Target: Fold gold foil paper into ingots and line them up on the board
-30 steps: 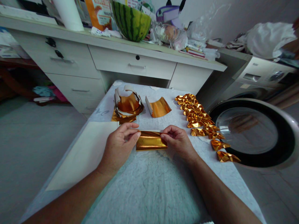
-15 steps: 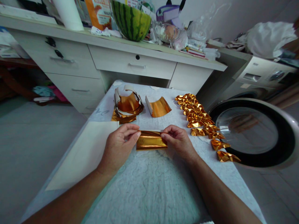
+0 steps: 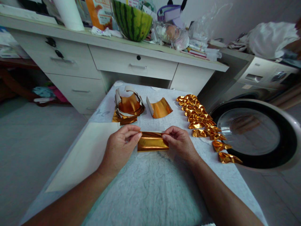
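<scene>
The foil [image 3: 153, 142] is a smooth, mirror-bright gold strip, a wide rectangle with a crisp lower edge, and it lies over the middle of the surface, well in from the left and right edges. The surface is covered by a cloth [image 3: 150, 188], pale blue-green and quilted in fine wavy lines.

Near the far left corner sits the stack [image 3: 129, 105], gold sheets curled into a rough ring with white backs showing at their rims. To its right, near the far edge, the loose sheet [image 3: 161, 109] arches gently, one white-backed end turned up. Along the right edge run the folded pieces [image 3: 195, 125], creased, faceted and pointed at the ends, packed close toward the far right corner and more spread out nearer the person. Matte white paper [image 3: 87, 157] lies flat along the left edge.

The left hand [image 3: 122, 146] pinches the foil's upper left corner between thumb and forefinger, its other fingers loosely bent. The right hand [image 3: 180, 142] pinches the upper right corner likewise, fingers curled in. Both forearms slant inward from the near edge, wrists low over the cloth.
</scene>
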The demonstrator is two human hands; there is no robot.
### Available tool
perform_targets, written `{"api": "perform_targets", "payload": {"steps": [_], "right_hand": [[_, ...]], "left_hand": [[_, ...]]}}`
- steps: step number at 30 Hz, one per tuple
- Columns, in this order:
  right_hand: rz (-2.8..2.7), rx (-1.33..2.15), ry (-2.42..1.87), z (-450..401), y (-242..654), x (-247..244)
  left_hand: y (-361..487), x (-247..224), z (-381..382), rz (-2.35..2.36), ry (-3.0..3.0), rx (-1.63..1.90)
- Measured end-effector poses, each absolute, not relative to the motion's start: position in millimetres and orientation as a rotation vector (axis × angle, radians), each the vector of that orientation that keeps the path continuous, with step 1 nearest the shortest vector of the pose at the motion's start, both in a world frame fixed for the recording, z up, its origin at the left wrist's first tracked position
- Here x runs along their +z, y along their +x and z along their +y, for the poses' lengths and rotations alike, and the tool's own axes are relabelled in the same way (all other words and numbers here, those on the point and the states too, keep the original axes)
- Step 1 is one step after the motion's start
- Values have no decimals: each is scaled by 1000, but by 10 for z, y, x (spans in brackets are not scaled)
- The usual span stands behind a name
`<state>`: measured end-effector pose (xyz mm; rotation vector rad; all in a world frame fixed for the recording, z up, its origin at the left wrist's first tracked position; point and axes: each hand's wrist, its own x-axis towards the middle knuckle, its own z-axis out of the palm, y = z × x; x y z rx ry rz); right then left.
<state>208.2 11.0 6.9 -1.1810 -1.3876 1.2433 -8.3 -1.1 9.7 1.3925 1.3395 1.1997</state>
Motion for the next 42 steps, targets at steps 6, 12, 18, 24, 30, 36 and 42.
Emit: {"api": "perform_targets", "payload": {"steps": [6,12,18,24,30,36,42], "right_hand": [[-1389,1242,-1191,104,2076,72],[-1401,1245,-1178,108,2085,73],[-1360,1279,-1135,111,2084,44],[-1335,1340,-1162,106,2078,43],[-1388,1308,-1176,111,2082,31],[-1413,1242,-1183,112,2087,53],[-1465,1220,-1257,82,2066,43]], "left_hand": [[-76,108,-15,1337,1387,1195],[-83,106,-14,1336,1405,1190],[-95,86,0,1353,1421,1170],[-97,96,11,1343,1416,1156],[-97,107,20,1368,1425,1096],[-87,113,33,1371,1474,1097],[-59,107,19,1298,1452,1078]]}}
